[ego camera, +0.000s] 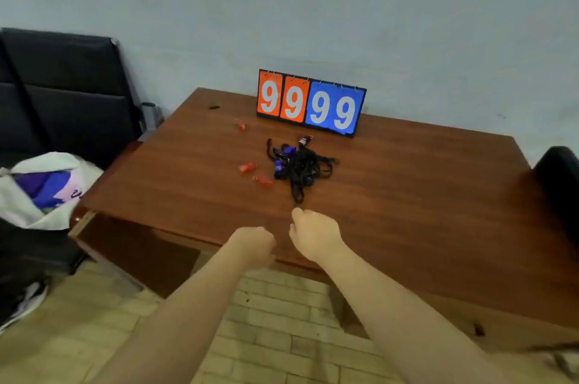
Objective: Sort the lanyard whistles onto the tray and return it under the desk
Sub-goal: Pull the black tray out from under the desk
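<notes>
Apparently nothing is sorted yet: the tangle of black lanyards with blue plastic whistles [299, 165] lies mid-way across the brown wooden desk [407, 183], probably dumped there for sorting. Three loose red whistles [248, 168] lie just left of it; the blue ones are too knotted to count. No tray shows. The left hand [253, 242] and right hand [313, 233] hover close together at the near edge, seemingly empty, with fingers folded away, so I cannot tell their grip.

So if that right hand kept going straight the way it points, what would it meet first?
Most likely the near loop of the black lanyard tangle, lying on the desk just ahead of the right hand; depth is unclear.
</notes>
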Tool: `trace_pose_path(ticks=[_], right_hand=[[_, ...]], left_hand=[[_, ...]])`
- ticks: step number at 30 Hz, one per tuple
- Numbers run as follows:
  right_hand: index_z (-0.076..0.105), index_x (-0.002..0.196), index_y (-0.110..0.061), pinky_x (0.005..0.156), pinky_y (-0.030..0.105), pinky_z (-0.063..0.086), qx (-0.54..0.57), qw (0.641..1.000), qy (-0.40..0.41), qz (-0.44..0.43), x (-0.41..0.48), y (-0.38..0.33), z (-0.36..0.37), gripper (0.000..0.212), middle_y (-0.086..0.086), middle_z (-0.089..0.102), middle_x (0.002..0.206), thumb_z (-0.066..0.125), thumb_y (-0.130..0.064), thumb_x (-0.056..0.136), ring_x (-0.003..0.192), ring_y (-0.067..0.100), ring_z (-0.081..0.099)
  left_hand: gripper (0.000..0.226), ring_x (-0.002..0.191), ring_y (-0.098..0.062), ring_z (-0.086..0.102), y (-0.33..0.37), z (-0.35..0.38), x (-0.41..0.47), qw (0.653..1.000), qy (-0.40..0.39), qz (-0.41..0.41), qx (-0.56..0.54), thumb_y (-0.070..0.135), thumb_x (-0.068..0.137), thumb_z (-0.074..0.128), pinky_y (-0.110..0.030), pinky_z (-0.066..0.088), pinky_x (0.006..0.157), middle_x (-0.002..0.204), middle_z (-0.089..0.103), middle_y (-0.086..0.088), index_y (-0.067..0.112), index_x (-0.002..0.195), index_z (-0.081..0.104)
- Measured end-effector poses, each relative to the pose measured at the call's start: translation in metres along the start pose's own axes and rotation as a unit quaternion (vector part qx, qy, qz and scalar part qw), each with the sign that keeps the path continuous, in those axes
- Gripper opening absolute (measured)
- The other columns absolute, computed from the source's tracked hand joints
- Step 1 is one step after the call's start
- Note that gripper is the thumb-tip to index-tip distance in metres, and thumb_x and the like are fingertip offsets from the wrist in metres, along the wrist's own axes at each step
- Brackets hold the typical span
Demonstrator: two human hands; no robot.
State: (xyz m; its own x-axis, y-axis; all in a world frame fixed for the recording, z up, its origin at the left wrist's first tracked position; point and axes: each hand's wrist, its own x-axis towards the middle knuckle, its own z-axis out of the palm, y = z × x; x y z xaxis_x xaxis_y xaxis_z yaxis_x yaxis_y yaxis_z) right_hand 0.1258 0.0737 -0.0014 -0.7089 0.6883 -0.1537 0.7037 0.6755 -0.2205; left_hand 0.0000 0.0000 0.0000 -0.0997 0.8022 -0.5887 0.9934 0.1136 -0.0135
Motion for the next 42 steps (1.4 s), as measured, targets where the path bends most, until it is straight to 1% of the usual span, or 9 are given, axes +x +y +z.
trace_pose_path(ticks=[5, 8, 12, 18, 22, 26, 32, 36, 42], right_hand=[[0.052, 0.105, -0.008, 0.064, 0.034, 0.041, 0.009, 0.986, -0.163, -0.024, -0.015, -0.017, 0.047, 0.021, 0.013, 0.064, 0.103, 0.037, -0.023, 0.100, 0.091, 0.034, 0.061], [0.053, 0.099, -0.008, 0.059, 0.031, 0.039, 0.038, 0.981, -0.191, -0.007, -0.024, -0.021, 0.080, 0.019, 0.013, 0.060, 0.098, 0.036, -0.016, 0.099, 0.095, 0.033, 0.062], [0.033, 0.144, -0.008, 0.099, 0.042, 0.039, 0.027, 0.972, -0.228, 0.053, -0.026, -0.026, 0.111, 0.050, 0.013, 0.041, 0.143, 0.041, -0.029, 0.100, 0.129, 0.033, 0.043], [0.014, 0.154, -0.010, 0.120, 0.049, 0.012, 0.013, 0.961, -0.239, 0.139, -0.002, -0.012, 0.141, 0.068, 0.014, 0.021, 0.159, 0.043, -0.035, 0.098, 0.145, 0.036, 0.019], [0.038, 0.141, -0.009, 0.114, 0.043, 0.028, 0.013, 0.961, -0.230, 0.151, 0.005, -0.002, 0.144, 0.052, 0.011, 0.048, 0.141, 0.044, -0.034, 0.097, 0.131, 0.032, 0.042], [0.045, 0.134, -0.012, 0.108, 0.040, 0.034, -0.011, 0.963, -0.229, 0.145, 0.006, -0.004, 0.144, 0.044, 0.008, 0.056, 0.131, 0.044, -0.034, 0.096, 0.122, 0.030, 0.050], [0.052, 0.123, -0.015, 0.091, 0.035, 0.045, -0.006, 0.964, -0.224, 0.141, 0.004, -0.008, 0.138, 0.038, 0.004, 0.063, 0.112, 0.044, -0.041, 0.096, 0.105, 0.025, 0.059], [0.061, 0.086, -0.018, 0.066, 0.030, 0.048, 0.068, 0.966, -0.191, 0.161, 0.001, -0.012, 0.134, 0.034, -0.003, 0.059, 0.079, 0.039, -0.041, 0.099, 0.076, 0.021, 0.061], [0.054, 0.075, -0.015, 0.062, 0.031, 0.044, 0.044, 0.976, -0.190, 0.101, -0.012, -0.028, 0.134, 0.041, -0.002, 0.051, 0.068, 0.032, -0.037, 0.102, 0.070, 0.025, 0.053]], left_hand=[[0.031, 0.096, -0.023, 0.059, -0.009, 0.060, 0.018, 0.996, -0.077, -0.039, -0.031, 0.021, 0.094, 0.045, -0.036, 0.052, 0.087, 0.111, 0.062, -0.005, 0.011, 0.120, 0.060], [0.047, 0.123, -0.027, 0.049, -0.015, 0.091, 0.032, 0.996, -0.056, -0.048, -0.044, 0.022, 0.093, 0.049, -0.041, 0.047, 0.098, 0.140, 0.047, -0.008, 0.014, 0.139, 0.044], [0.077, 0.142, -0.032, 0.023, -0.016, 0.110, 0.046, 0.997, -0.051, -0.054, -0.035, 0.030, 0.091, 0.053, -0.048, 0.032, 0.111, 0.158, 0.016, -0.010, 0.018, 0.153, 0.010], [0.079, 0.146, -0.035, 0.012, -0.026, 0.122, 0.070, 0.995, -0.058, -0.073, -0.022, 0.036, 0.089, 0.050, -0.057, 0.013, 0.117, 0.160, 0.013, -0.012, 0.019, 0.153, 0.008], [0.082, 0.148, -0.033, 0.008, -0.033, 0.129, 0.076, 0.994, -0.057, -0.085, -0.029, 0.041, 0.088, 0.050, -0.059, 0.006, 0.117, 0.161, 0.010, -0.009, 0.021, 0.154, 0.005], [0.071, 0.140, -0.032, 0.028, -0.033, 0.123, 0.074, 0.992, -0.045, -0.088, -0.076, 0.039, 0.086, 0.051, -0.053, 0.022, 0.115, 0.152, 0.031, -0.009, 0.020, 0.149, 0.025], [0.039, 0.110, -0.024, 0.052, -0.031, 0.111, 0.070, 0.991, -0.032, -0.092, -0.096, 0.030, 0.087, 0.051, -0.035, 0.044, 0.087, 0.119, 0.058, -0.003, 0.018, 0.124, 0.050], [0.028, 0.083, -0.020, 0.058, -0.023, 0.106, 0.065, 0.988, -0.079, -0.105, -0.081, 0.023, 0.092, 0.045, -0.028, 0.046, 0.070, 0.097, 0.063, 0.000, 0.015, 0.112, 0.062], [0.037, 0.118, -0.027, 0.058, -0.026, 0.110, 0.047, 0.969, -0.197, -0.115, -0.092, 0.014, 0.099, 0.036, -0.036, 0.044, 0.097, 0.117, 0.062, -0.012, 0.003, 0.131, 0.050]])
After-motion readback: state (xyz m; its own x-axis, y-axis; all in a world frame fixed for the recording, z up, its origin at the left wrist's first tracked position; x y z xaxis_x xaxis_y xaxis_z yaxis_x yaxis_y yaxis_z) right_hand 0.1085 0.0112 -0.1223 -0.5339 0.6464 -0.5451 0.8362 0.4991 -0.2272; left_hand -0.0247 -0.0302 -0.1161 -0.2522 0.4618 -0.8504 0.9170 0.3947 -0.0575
